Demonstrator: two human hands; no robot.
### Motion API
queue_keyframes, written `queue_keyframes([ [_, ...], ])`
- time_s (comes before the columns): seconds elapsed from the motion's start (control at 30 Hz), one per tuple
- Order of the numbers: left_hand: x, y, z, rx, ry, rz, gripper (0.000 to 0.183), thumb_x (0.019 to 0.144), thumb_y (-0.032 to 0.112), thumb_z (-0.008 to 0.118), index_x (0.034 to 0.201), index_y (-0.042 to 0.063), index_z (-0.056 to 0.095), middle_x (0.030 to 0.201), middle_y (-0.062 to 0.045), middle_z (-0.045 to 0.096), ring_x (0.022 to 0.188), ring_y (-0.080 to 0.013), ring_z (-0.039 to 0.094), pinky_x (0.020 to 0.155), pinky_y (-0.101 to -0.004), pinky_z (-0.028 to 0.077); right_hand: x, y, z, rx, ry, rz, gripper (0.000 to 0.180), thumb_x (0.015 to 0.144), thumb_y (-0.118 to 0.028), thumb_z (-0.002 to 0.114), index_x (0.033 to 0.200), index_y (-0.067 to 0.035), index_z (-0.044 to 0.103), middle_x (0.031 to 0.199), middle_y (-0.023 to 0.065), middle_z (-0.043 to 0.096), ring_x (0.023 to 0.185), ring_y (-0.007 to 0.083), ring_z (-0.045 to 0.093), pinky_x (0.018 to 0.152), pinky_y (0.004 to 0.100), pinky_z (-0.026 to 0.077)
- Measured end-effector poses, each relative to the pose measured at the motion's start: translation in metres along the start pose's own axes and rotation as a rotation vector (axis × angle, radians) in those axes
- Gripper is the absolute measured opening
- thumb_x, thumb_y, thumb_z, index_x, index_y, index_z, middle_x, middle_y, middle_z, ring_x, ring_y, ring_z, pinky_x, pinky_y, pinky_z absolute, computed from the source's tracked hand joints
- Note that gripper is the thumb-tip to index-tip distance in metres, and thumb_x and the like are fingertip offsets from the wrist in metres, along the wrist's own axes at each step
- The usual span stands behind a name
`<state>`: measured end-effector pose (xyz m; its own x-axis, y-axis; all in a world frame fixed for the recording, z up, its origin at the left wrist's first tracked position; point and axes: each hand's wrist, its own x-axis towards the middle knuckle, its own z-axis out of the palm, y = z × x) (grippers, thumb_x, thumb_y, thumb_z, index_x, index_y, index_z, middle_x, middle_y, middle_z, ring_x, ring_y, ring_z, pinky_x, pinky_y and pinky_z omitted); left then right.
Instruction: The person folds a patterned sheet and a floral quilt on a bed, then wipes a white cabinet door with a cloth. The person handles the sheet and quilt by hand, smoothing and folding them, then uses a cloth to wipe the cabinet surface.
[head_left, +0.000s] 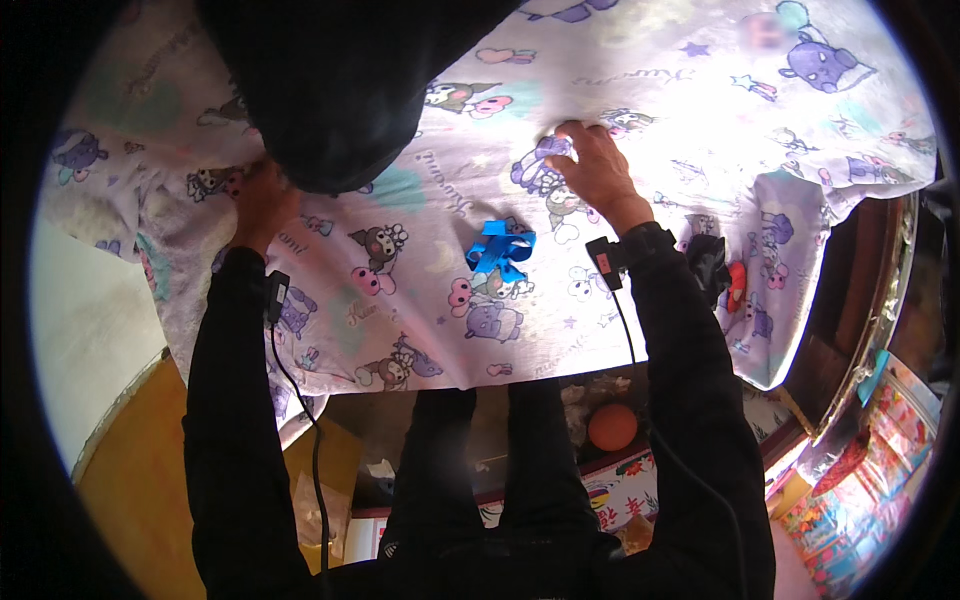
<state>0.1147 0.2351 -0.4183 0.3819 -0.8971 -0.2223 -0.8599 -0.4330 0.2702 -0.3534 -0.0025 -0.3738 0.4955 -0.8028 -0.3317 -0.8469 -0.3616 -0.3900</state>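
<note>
A pale pink bedsheet (420, 292) printed with cartoon characters spreads in front of me. My right hand (600, 172) rests on it with bent fingers, a gap showing between thumb and forefinger and nothing visible in between. My left hand (266, 202) lies at the left beside a large dark shape (330, 97), which I cannot identify. That shape reaches in from the top and hides most of the left fingers, so their hold cannot be seen. Between the hands, nearer my body, sits a crumpled blue ribbon (499, 251).
A black item (706, 266) and a red item (736, 285) lie beside my right forearm. Cables run along both sleeves. Below the sheet's edge are my legs, an orange-red round object (613, 427) and a printed mat (622, 491). Colourful plastic packaging (870, 465) stands at lower right.
</note>
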Motion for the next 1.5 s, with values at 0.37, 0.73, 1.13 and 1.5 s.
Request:
queue_keyframes([
  [0.37, -0.022, 0.018, -0.017, 0.155, 0.118, 0.184, 0.054, 0.091, 0.034, 0.083, 0.134, 0.007, 0.067, 0.128, -0.023, 0.071, 0.119, -0.0454, 0.067, 0.104, -0.0557, 0.052, -0.017, 0.000, 0.006, 0.091, 0.081, -0.065, 0.058, 0.093, -0.029, 0.084, 0.143, -0.005, 0.065, 0.145, 0.0214, 0.063, 0.132, 0.0431, 0.062, 0.110, 0.0516, 0.052],
  [0.73, -0.010, -0.027, -0.048, 0.153, 0.352, 0.113, 0.043, 0.089, 0.031, 0.080, 0.118, 0.003, 0.067, 0.121, -0.026, 0.065, 0.116, -0.0494, 0.062, 0.098, -0.0578, 0.054, -0.053, -0.043, 0.055, -0.338, 0.011, -0.098, 0.092, 0.091, -0.038, 0.085, 0.166, -0.009, 0.042, 0.164, 0.0434, 0.036, 0.147, 0.0609, 0.044, 0.111, 0.0614, 0.052],
  [1.13, -0.038, -0.024, -0.048, 0.310, 0.050, 0.140, 0.042, 0.089, 0.030, 0.074, 0.119, 0.002, 0.069, 0.121, -0.026, 0.066, 0.109, -0.0468, 0.066, 0.092, -0.0551, 0.058, -0.055, -0.046, 0.054, -0.373, -0.008, -0.060, 0.094, 0.090, -0.042, 0.085, 0.167, -0.009, 0.042, 0.161, 0.0472, 0.039, 0.149, 0.0618, 0.043, 0.113, 0.0594, 0.051],
  [1.5, -0.025, -0.060, -0.031, 0.241, 0.417, 0.391, 0.051, 0.087, 0.032, 0.080, 0.128, 0.004, 0.068, 0.130, -0.028, 0.066, 0.113, -0.0484, 0.066, 0.096, -0.0578, 0.055, -0.058, -0.040, 0.063, -0.420, 0.016, -0.059, 0.098, 0.088, -0.043, 0.088, 0.169, -0.014, 0.041, 0.166, 0.0407, 0.039, 0.147, 0.0614, 0.045, 0.115, 0.0599, 0.050],
])
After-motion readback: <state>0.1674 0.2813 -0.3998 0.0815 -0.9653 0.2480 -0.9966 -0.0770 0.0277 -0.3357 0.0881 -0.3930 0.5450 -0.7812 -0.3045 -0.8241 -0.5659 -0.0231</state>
